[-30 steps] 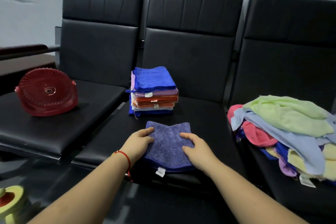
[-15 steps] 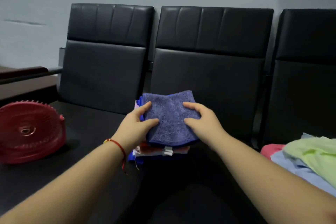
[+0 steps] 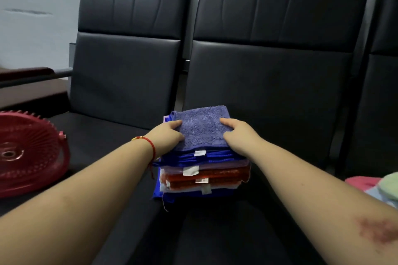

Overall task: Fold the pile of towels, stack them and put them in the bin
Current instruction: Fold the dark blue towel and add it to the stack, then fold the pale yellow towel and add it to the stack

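Note:
A folded purple towel point(image 3: 202, 129) lies on top of the stack of folded towels point(image 3: 206, 175) on the middle black seat. The stack holds blue, lilac, orange-red and white towels with white labels facing me. My left hand point(image 3: 167, 135) grips the purple towel's left edge, thumb on top. My right hand point(image 3: 239, 133) grips its right edge the same way. A red plastic bin point(image 3: 28, 153) lies on its side on the left seat, apart from the stack.
The unfolded towel pile point(image 3: 383, 187), pink, green and light blue, shows only at the right edge. Black padded seat backs point(image 3: 269, 82) rise right behind the stack. A dark armrest point(image 3: 32, 73) stands at far left.
Both hands lifted the folded purple towel off the seat front, carried it forward and set it down on the stack. The view moved closer and left.

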The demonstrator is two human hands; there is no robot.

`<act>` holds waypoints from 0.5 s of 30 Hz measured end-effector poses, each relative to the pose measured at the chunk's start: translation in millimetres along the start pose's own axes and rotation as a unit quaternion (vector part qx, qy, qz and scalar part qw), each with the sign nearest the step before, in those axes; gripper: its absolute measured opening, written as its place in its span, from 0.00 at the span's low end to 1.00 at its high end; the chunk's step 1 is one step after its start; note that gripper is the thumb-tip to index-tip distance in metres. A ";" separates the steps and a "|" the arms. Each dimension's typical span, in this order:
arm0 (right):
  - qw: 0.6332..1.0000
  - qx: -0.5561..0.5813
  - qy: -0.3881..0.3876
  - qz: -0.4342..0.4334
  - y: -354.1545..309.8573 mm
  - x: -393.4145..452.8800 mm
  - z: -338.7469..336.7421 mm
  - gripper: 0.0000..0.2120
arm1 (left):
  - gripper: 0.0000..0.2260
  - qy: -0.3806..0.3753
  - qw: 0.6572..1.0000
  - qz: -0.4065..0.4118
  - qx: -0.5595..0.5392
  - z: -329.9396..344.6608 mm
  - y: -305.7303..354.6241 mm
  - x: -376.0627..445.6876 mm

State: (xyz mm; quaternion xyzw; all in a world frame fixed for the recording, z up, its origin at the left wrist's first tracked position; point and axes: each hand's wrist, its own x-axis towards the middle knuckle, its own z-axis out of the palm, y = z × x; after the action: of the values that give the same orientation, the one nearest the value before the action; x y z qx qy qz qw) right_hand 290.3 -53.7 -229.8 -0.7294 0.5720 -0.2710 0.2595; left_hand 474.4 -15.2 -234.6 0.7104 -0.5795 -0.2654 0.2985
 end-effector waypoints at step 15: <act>0.984 -0.122 0.057 0.114 74.7 -167.7 -92.1 0.26 | 0.23 0.020 0.965 0.182 0.188 75.9 104.0 -133.8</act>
State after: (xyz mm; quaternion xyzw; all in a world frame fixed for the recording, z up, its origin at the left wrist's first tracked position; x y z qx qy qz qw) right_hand 141.4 87.8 -231.6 -0.6688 0.6941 -0.2088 0.1654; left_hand 325.3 91.7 -206.0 0.6414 -0.7325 -0.0780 0.2142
